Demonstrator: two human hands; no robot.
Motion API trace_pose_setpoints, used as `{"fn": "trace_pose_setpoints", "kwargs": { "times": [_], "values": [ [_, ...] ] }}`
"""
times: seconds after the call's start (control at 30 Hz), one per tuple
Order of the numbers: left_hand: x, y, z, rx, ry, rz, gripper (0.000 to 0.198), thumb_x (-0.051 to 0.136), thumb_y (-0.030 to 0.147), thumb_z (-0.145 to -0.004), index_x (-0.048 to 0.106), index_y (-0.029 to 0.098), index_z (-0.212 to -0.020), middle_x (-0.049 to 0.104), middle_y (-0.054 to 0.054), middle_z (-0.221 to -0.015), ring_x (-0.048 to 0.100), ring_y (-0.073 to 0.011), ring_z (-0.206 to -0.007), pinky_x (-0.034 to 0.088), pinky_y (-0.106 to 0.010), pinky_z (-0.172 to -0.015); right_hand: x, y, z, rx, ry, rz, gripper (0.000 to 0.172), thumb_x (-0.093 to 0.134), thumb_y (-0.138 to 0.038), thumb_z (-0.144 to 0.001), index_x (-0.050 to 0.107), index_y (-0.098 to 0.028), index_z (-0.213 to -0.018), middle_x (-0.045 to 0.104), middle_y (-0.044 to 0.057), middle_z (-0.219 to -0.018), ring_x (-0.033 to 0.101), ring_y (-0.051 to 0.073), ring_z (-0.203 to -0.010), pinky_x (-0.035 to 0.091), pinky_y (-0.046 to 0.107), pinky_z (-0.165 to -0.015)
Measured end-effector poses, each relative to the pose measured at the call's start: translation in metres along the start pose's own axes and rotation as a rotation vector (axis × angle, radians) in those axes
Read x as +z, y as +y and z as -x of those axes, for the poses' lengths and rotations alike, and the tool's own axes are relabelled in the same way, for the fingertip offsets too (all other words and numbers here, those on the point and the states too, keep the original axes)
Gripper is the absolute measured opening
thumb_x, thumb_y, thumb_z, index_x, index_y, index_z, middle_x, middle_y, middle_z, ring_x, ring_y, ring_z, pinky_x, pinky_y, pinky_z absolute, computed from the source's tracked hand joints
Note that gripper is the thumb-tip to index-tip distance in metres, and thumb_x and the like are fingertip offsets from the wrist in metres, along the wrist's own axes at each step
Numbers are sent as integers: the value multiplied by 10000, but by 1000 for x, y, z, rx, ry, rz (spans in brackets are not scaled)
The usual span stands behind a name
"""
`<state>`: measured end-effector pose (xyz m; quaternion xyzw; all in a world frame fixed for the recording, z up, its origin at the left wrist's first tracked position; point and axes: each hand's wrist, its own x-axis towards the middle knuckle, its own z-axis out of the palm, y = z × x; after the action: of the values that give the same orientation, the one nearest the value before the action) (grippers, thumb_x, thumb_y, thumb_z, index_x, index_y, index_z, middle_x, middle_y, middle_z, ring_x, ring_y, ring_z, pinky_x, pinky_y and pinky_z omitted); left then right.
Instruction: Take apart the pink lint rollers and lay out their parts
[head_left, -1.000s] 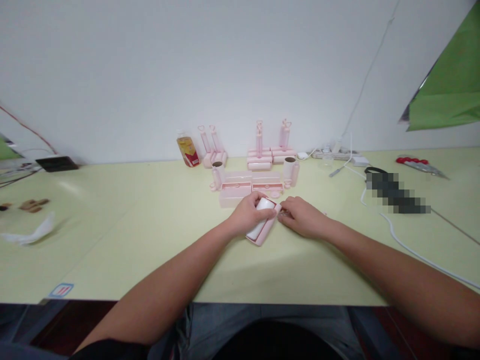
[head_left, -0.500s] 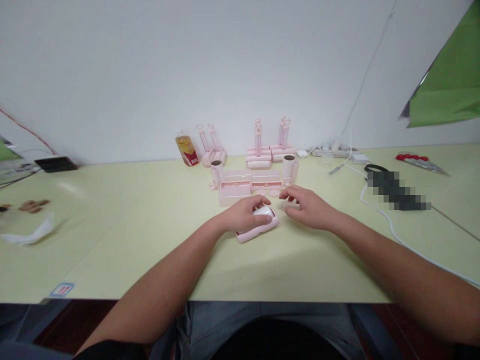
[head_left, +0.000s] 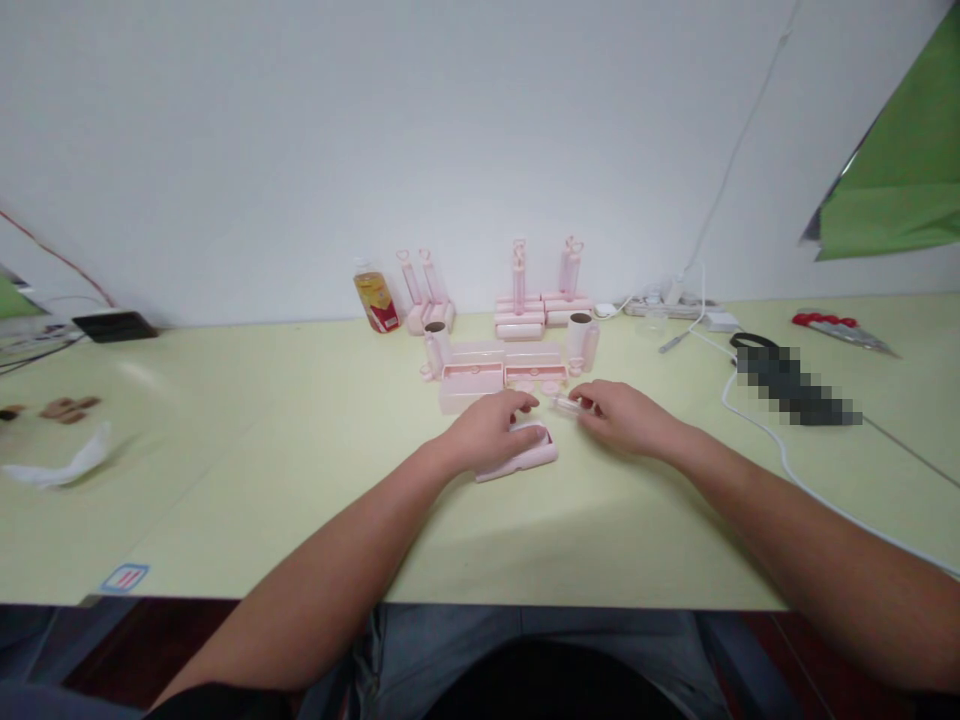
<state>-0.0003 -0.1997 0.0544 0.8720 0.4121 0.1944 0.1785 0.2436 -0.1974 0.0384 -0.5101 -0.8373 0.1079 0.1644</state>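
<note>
Hands in view: two. Pink case (head_left: 520, 463) under the left hand (head_left: 484, 432): one, lying on the bench (head_left: 300, 480) directly in front of the wearer. Clear piece (head_left: 564, 404) at the right hand (head_left: 619, 417): one. Beyond the hands are two open pink trays (head_left: 472, 384), side by side, and two white rolls (head_left: 580, 342) with brown cores, standing upright at either side of the group. Bottle (head_left: 376, 300) with yellow and red label: one, at the wall. To its right, two slim pink tubes (head_left: 431, 278) stand upright.

Both forearms reach forward and converge from the lower corners. The left hand is palm down over the case, thumb laid across its top and index finger extended beyond it. Left grip: thumb and index finger are spread; whether the other fingers clasp the case cannot be told. The right hand is turned inward, fingers bent. Right grip: thumb and fingers pinch the clear piece, its free end pointing left towards the case.

The left hand covers much of the case. The right fingers hide part of the clear piece. The dark object (head_left: 795, 385) at right is pixelated and cannot be identified
</note>
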Motion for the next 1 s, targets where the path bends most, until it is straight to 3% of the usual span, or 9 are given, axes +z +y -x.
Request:
{"fn": "trace_pose_setpoints", "kwargs": {
  "times": [0.1,0.17,0.33,0.43,0.5,0.63,0.73,0.83,1.0],
  "values": [
    [-1,17,1,153,172,-197,554,631,430,-844,518,201,-1336,538,-130,-1368,486,-311,-1230,361,-438,-1020,-4,-20,6,-145,120,-209,295,525,-273,-906,649,-178,-1156,676,78,-989,573,171,-776,413,281,-720],
    [-3,28,2,220,173,-313,533,626,418,-857,507,209,-1333,532,-129,-1363,465,-310,-1235,337,-455,-1021,-4,-32,10,-177,130,-378,277,483,-319,-941,663,-176,-1096,674,54,-905,562,158,-732,418,274,-686],
    [-14,22,2,178,181,-406,383,532,470,-922,592,186,-1172,640,-106,-1136,555,-261,-1070,384,-404,-903,-2,-32,10,29,60,-695,316,537,-435,-906,645,-162,-1022,629,5,-712,505,110,-527,377,237,-504],
    [-20,13,1,134,223,-411,375,533,492,-917,626,180,-1102,671,-89,-1055,584,-249,-1005,398,-398,-872,-1,-24,6,167,37,-756,364,538,-510,-889,607,-169,-782,561,-19,-594,409,80,-412,287,223,-404],
    [-19,16,2,124,210,-454,347,524,478,-922,646,179,-1052,679,-93,-1005,591,-256,-972,402,-411,-867,2,-25,5,191,72,-821,379,551,-533,-877,568,-179,-742,528,-32,-565,392,76,-395,270,219,-381],
    [-3,39,6,152,139,-476,308,432,388,-967,606,161,-1081,663,-98,-980,598,-248,-931,438,-390,-821,14,-39,9,135,159,-980,371,504,-552,-909,529,-198,-799,526,-40,-581,434,89,-415,324,218,-391],
    [7,53,9,94,133,-420,325,365,387,-986,552,153,-1112,648,-95,-1006,609,-231,-911,465,-348,-753,20,-49,14,100,253,-1012,352,491,-536,-931,492,-209,-800,496,-56,-559,421,87,-432,335,214,-421],
    [7,57,12,47,121,-395,362,347,447,-986,544,161,-1088,652,-90,-997,621,-224,-851,462,-328,-690,19,-54,18,37,304,-988,324,508,-503,-941,491,-209,-805,452,-67,-533,380,83,-445,326,216,-450],
    [-1,55,14,102,115,-291,316,398,441,-972,570,181,-1020,668,-59,-937,604,-182,-769,414,-282,-639,14,-55,21,-52,309,-1019,309,504,-475,-956,489,-207,-804,441,-62,-551,383,86,-468,331,223,-470]
  ]
}}
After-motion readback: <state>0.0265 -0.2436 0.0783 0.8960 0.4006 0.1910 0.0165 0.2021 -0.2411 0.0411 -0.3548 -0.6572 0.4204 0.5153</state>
